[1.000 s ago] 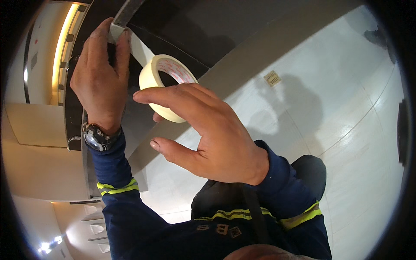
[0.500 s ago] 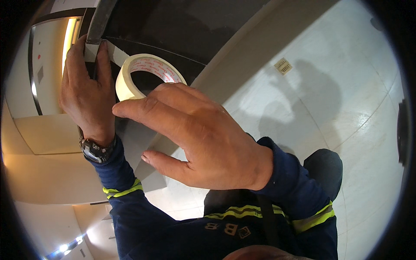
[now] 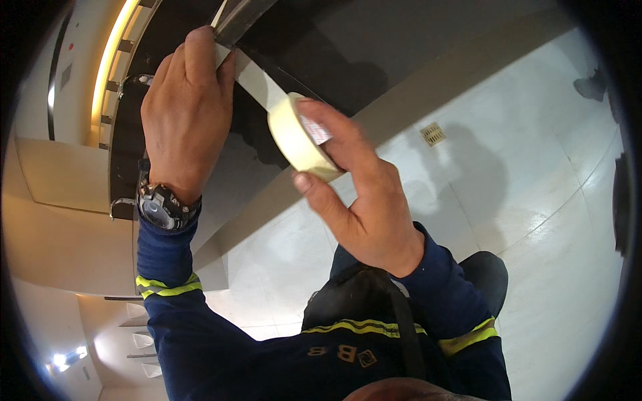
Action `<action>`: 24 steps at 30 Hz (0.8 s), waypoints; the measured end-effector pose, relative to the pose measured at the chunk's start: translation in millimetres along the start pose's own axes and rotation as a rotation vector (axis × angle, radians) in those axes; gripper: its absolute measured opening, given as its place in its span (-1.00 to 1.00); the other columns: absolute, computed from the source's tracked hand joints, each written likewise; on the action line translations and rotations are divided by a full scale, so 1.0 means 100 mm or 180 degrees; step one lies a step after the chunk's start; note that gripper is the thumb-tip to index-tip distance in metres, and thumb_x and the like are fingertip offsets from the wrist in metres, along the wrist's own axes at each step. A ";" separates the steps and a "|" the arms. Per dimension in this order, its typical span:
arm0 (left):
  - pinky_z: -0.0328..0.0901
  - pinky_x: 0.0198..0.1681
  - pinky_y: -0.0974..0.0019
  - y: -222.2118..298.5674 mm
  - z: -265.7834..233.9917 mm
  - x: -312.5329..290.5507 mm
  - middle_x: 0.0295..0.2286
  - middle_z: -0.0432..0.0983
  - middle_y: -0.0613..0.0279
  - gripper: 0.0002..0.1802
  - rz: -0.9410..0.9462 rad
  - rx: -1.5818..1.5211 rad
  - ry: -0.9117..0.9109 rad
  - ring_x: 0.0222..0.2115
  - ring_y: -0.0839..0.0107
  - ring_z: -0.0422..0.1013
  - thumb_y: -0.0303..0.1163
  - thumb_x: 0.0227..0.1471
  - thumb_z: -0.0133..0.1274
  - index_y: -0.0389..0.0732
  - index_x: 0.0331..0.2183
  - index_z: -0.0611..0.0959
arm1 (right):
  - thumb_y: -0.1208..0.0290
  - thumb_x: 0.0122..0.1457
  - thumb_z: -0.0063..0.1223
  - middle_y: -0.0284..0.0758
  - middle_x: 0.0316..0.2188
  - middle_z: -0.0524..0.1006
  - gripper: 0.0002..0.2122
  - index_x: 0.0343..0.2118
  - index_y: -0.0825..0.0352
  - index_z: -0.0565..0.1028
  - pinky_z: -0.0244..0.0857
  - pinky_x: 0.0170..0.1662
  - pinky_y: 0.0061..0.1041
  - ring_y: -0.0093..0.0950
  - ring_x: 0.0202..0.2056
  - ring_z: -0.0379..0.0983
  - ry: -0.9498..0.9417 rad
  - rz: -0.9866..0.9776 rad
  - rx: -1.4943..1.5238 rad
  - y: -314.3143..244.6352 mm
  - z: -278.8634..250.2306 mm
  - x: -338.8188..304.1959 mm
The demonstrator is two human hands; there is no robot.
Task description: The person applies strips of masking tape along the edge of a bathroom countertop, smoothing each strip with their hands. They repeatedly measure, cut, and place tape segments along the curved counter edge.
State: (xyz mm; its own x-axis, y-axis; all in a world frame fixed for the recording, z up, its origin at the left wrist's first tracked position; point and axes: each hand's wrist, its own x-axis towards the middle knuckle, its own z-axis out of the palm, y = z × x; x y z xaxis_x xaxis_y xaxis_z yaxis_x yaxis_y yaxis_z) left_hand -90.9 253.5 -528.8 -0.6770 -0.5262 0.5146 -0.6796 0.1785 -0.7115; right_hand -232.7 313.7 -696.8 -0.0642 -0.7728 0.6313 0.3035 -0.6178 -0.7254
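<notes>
A roll of pale yellow masking tape (image 3: 291, 134) is in my right hand (image 3: 374, 207). Its fingers reach into the core and the thumb presses the outer side. From the roll a pale strip of tape (image 3: 257, 77) runs up and left, pulled out straight. My left hand (image 3: 190, 100) pinches that strip between thumb and fingers, at the end of a dark grey bar (image 3: 244, 20). The bar stands along a black panel (image 3: 321, 53). The fingertips partly hide where tape and bar meet.
Pale tiled floor (image 3: 542, 180) spreads at right, with a small square drain grate (image 3: 433, 134) and my shadow. A dark curved edge with a glowing light strip (image 3: 110, 60) lies beyond my left hand. A watch (image 3: 160, 206) sits on my left wrist.
My right hand has moved right and turned, drawing the roll away from my left hand, so more tape strip shows. Both hands now sit farther right in view.
</notes>
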 end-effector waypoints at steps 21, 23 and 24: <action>0.46 -0.28 0.10 0.01 -0.02 0.00 -0.37 0.56 0.16 -0.74 0.0004 -0.0202 0.0048 -0.31 0.13 0.55 -0.38 0.13 0.25 -0.18 -0.20 0.50 | 0.19 0.48 -0.10 -0.32 -0.49 0.63 -0.68 -0.14 0.40 0.53 0.37 -0.29 -0.55 -0.59 -0.46 0.49 -0.0395 0.2267 0.0114 1.02 -0.51 -0.47; 0.45 -0.27 0.10 -0.01 -0.03 -0.02 -0.35 0.57 0.15 -0.72 -0.0080 -0.0197 0.0060 -0.30 0.13 0.54 -0.39 0.13 0.25 -0.18 -0.18 0.51 | 0.17 0.48 -0.10 -0.30 -0.47 0.64 -0.66 -0.16 0.40 0.53 0.38 -0.28 -0.54 -0.58 -0.45 0.51 -0.0415 0.2207 0.0168 1.07 -0.53 -0.46; 0.45 -0.26 0.10 -0.01 -0.04 -0.02 -0.35 0.57 0.14 -0.72 -0.0138 -0.0185 0.0060 -0.30 0.12 0.54 -0.39 0.12 0.25 -0.18 -0.17 0.51 | 0.16 0.48 -0.10 -0.29 -0.46 0.64 -0.66 -0.16 0.40 0.53 0.39 -0.27 -0.53 -0.58 -0.45 0.52 -0.0446 0.2176 0.0193 1.09 -0.53 -0.45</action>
State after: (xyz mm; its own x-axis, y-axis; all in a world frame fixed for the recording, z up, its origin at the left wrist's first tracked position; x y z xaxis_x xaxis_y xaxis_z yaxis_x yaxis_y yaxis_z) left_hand -90.4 257.4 -527.3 -0.6514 -0.5188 0.5537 -0.7233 0.2041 -0.6597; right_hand -247.4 272.9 -819.1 0.2820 -0.9567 0.0714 0.2850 0.0125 -0.9584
